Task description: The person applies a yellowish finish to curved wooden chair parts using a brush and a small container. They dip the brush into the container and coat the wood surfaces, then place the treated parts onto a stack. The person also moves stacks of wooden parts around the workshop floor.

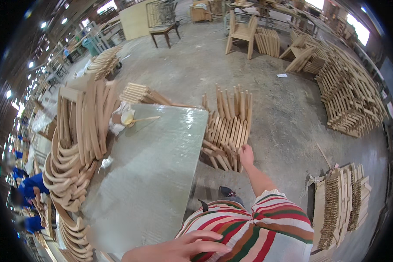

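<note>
My right hand [246, 156] reaches out to the near end of a stack of wooden chair frames [227, 129] standing on the floor beyond the table's right edge. Its fingers are closed on the nearest wooden chair frame [232, 153]. My left hand [192, 246] is low in front of my striped top, fingers apart, holding nothing. Left of me lies a table [148, 174] with a shiny, film-wrapped top. On its far side a small yellow-white cup [127, 117] holds a thin stick, with crumpled plastic around it.
Curved wooden parts [70, 174] are piled along the table's left side. More stacked frames [349, 96] stand at the right, with a bundle of wooden pieces [340, 205] nearer. An unfinished chair [241, 35] stands at the back. People in blue [30, 187] are at the far left.
</note>
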A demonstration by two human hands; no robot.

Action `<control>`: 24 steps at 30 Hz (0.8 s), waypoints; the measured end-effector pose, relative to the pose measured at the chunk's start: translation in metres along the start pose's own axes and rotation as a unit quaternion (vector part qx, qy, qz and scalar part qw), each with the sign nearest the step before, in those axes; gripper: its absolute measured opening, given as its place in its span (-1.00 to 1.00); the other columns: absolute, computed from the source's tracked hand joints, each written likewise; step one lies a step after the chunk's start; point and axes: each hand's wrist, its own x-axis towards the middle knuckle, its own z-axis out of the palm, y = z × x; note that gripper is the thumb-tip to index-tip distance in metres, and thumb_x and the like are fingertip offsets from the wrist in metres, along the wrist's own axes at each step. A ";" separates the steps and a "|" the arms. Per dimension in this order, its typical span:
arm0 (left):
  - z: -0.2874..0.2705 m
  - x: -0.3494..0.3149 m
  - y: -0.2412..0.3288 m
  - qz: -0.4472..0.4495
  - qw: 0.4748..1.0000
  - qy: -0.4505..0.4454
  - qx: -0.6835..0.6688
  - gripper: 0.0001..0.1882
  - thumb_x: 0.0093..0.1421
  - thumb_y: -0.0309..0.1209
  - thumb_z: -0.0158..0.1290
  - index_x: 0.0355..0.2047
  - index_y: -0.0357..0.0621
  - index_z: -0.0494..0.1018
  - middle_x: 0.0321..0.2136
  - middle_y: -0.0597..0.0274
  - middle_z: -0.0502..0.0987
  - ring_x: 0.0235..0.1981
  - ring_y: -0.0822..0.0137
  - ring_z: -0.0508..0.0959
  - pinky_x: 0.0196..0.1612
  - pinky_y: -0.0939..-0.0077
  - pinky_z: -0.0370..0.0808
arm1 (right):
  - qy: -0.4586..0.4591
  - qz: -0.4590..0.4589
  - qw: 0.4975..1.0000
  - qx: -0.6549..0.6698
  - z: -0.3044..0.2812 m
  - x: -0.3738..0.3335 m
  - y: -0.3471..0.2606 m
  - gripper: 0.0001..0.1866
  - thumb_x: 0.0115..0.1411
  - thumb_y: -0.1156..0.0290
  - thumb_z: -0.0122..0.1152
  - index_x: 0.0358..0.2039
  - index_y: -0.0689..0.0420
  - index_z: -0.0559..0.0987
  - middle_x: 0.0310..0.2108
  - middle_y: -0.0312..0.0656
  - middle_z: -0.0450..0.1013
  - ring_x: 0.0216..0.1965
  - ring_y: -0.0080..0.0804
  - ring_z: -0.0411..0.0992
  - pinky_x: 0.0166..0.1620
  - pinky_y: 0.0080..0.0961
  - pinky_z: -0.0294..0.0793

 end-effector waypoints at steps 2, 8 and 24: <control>-0.008 0.034 -0.019 0.015 1.000 -0.013 -0.012 -0.70 0.14 -0.25 0.04 -0.16 -0.10 0.47 0.11 -0.09 0.14 0.14 -0.19 0.09 0.13 -0.07 0.06 | -0.092 0.047 0.992 -0.070 -0.002 -0.003 0.034 -0.75 0.09 0.39 0.00 -0.22 0.19 0.43 -0.25 0.03 0.39 -0.20 0.00 0.37 -0.15 -0.22 0.38; -0.029 0.122 -0.065 0.052 0.994 -0.057 -0.077 -0.61 0.15 -0.17 -0.03 -0.09 -0.12 0.37 0.17 -0.17 0.05 0.15 -0.25 0.06 0.14 -0.16 -0.03 | -0.403 0.080 0.897 -0.164 0.010 -0.013 0.092 -0.59 -0.03 0.26 0.04 -0.15 0.11 0.51 -0.22 0.07 0.47 -0.19 -0.15 0.45 -0.14 -0.28 0.43; 0.021 0.162 -0.079 0.097 0.977 0.163 0.101 -0.78 0.15 -0.32 -0.04 -0.16 0.08 0.39 0.07 -0.01 0.26 0.12 -0.18 0.13 0.08 -0.14 0.13 | -0.617 -0.353 0.640 -0.292 0.052 0.035 0.110 -0.71 -0.05 0.26 -0.01 -0.45 0.17 0.58 -0.37 0.04 0.49 -0.33 -0.03 0.47 -0.23 -0.21 0.46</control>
